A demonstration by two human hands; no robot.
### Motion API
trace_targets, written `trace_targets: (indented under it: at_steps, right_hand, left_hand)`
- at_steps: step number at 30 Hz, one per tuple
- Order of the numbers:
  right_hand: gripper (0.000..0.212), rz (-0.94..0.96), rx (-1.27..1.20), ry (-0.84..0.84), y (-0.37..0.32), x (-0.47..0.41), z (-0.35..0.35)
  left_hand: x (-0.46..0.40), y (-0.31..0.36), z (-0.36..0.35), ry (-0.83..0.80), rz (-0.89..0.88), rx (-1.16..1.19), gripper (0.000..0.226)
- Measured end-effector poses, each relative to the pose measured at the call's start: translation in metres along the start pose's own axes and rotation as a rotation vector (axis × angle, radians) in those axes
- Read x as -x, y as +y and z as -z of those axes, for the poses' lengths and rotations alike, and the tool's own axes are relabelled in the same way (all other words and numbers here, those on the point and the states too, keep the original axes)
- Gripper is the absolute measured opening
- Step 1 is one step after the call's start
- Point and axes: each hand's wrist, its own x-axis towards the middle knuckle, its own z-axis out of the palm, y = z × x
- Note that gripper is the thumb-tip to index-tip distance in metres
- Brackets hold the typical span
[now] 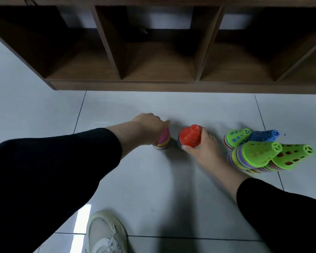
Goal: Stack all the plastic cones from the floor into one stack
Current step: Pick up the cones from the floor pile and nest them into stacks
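Note:
My left hand (150, 127) grips the top of a short stack of cones (163, 140) with a pink cone uppermost, standing on the grey tiled floor. Just right of it my right hand (202, 143) holds a red cone (189, 136) with its thumb under the rim and its fingers round the side; the cone tilts with its tip up and to the right. Further right lie toppled stacks: a green-topped one (236, 136), a blue cone (264, 135), a large green-topped stack (257, 154) and another green cone (294, 157).
A low brown wooden shelf unit (153, 86) with open compartments runs along the far side of the floor. My shoe (106, 232) stands near the bottom centre. Bare tiles (153, 179) stretch between my arms.

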Motion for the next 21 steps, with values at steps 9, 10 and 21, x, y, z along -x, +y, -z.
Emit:
trace_targets:
  at_steps: [9, 10, 21]
  right_hand:
    - [0.096, -0.039, -0.097, -0.162, 0.008, 0.005, 0.005]
    - [0.096, -0.044, -0.11, -0.162, 0.009, 0.006, 0.005]
    - [0.035, -0.108, -0.428, 0.232, -0.018, 0.053, 0.004]
  left_hand:
    - [-0.016, 0.015, 0.005, 0.078, -0.081, 0.224, 0.066]
    - [-0.016, 0.014, 0.0, 0.112, -0.086, 0.314, 0.067]
    - [0.01, 0.008, -0.088, 0.192, 0.335, 1.271, 0.105]
